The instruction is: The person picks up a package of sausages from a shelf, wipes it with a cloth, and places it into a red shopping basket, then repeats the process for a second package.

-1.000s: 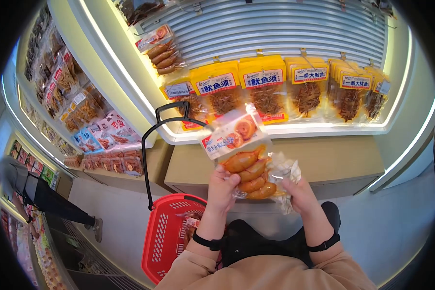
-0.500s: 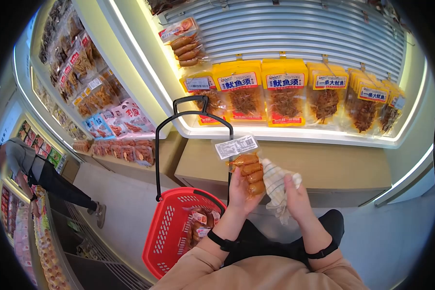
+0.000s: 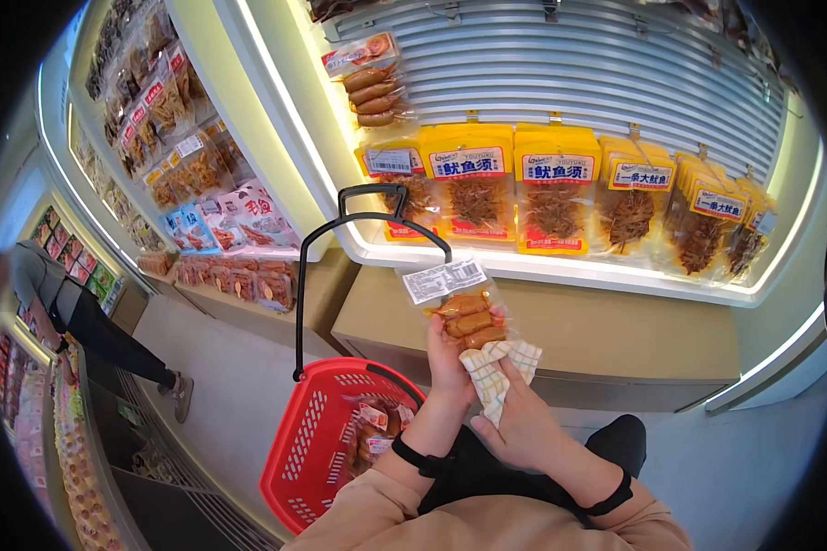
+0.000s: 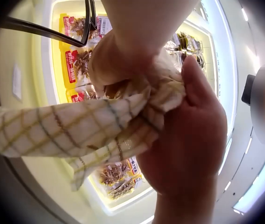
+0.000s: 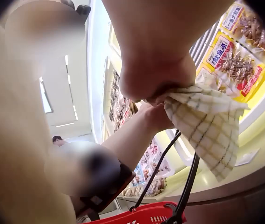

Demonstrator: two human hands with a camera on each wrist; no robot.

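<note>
My left hand (image 3: 447,367) holds a clear vacuum pack (image 3: 469,321) of plump brown sausage-like pieces. Its white barcode label (image 3: 443,279) faces up at the top end. A cream checked cloth (image 3: 515,356) covers the lower end of the pack, and my right hand (image 3: 524,424) holds it there. In the left wrist view the cloth (image 4: 67,128) spreads in folds between both hands, with the right hand (image 4: 188,135) gripping its bunched part. From the right hand (image 5: 155,70) in the right wrist view, the cloth (image 5: 204,123) hangs down and hides the pack.
A red basket (image 3: 308,441) with a raised black handle (image 3: 301,294) stands at my left, similar packs (image 3: 377,427) inside. Ahead, a lit shelf holds yellow-topped packs (image 3: 469,184) above a beige ledge (image 3: 616,335). Another person (image 3: 73,308) stands at far left.
The pack has turned from its picture label to its barcode side. The right hand has brought the cloth from beside the pack onto its lower end. The view has shifted left.
</note>
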